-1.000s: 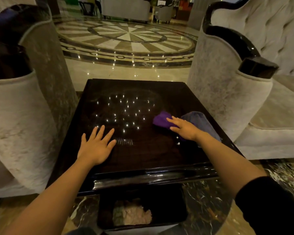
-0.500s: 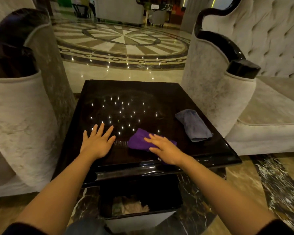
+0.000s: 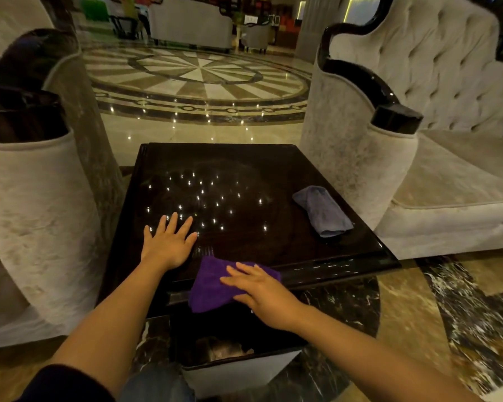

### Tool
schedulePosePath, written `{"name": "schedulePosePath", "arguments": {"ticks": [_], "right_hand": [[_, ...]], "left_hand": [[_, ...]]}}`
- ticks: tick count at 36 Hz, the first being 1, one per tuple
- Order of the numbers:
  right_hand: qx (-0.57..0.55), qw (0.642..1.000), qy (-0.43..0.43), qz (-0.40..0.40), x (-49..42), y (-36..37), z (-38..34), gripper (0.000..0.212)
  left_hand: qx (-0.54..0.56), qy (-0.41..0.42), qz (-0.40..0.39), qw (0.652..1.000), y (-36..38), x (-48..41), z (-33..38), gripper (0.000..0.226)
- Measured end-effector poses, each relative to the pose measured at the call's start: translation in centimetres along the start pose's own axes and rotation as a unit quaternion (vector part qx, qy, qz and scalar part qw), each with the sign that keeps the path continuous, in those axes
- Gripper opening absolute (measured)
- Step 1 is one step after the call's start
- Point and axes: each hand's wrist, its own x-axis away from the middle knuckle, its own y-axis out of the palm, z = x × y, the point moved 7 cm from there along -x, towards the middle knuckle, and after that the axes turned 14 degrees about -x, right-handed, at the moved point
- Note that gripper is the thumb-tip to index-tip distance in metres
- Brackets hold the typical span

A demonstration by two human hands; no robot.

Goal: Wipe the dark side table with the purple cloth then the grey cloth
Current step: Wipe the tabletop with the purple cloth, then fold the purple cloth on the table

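Your right hand (image 3: 263,291) has dragged the purple cloth (image 3: 212,285) from beside the grey cloth (image 3: 321,210) to the near edge of the dark counter (image 3: 244,158), where it now overhangs the rim. From the head view, your right fingers (image 3: 238,268) lie flat and spread on the cloth, pressing rather than gripping. Your left hand (image 3: 169,242) rests palm down on the counter, fingers apart. The grey cloth lies folded near the right edge, well apart from both hands
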Motion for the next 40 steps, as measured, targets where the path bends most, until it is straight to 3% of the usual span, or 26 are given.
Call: {"name": "schedulePosePath", "arguments": {"ticks": [4,16,20,24,27,30,32,34,36,40], "right_hand": [[-0.008,1.0,-0.002,-0.013,0.1,0.2,-0.2,0.044],[-0.225,0.973,0.059,0.016,-0.5,-7.1,-1.9,0.027],[-0.239,0.968,0.077,-0.013,-0.4,-8.6,-2.1,0.025],[-0.237,0.967,0.084,-0.034,-0.3,-9.2,-2.1,0.028],[-0.243,0.965,0.082,-0.057,-0.2,-9.1,-2.3,0.028],[-0.252,0.962,0.081,-0.072,0.0,-8.8,-2.8,0.025],[-0.256,0.961,0.078,-0.068,0.1,-8.7,-2.8,0.025],[-0.254,0.962,0.078,-0.062,0.1,-8.6,-2.7,0.025],[-0.247,0.964,0.078,-0.064,0.4,-8.4,-2.9,0.025],[-0.232,0.966,0.077,-0.084,1.1,-8.0,-2.7,0.027]], "left_hand": [[0.0,0.0,0.001,1.0,-0.1,0.0,-0.1,0.055],[0.029,0.005,-0.009,1.0,-0.2,0.0,0.0,0.054],[0.133,-0.011,0.028,0.991,-1.6,0.5,-0.3,0.05],[0.27,0.006,0.104,0.957,-4.6,1.8,0.4,0.032],[0.404,0.04,-0.031,0.913,-5.4,3.2,3.8,0.03],[0.422,0.068,-0.238,0.872,-4.7,5.0,6.9,0.038],[0.44,0.094,-0.318,0.834,-4.5,6.1,8.0,0.039],[0.452,0.11,-0.328,0.822,-4.9,6.4,8.4,0.026],[0.443,0.113,-0.292,0.84,-5.8,6.2,8.3,0.016],[0.39,0.139,-0.169,0.894,-8.3,6.0,8.3,0.022]]}}
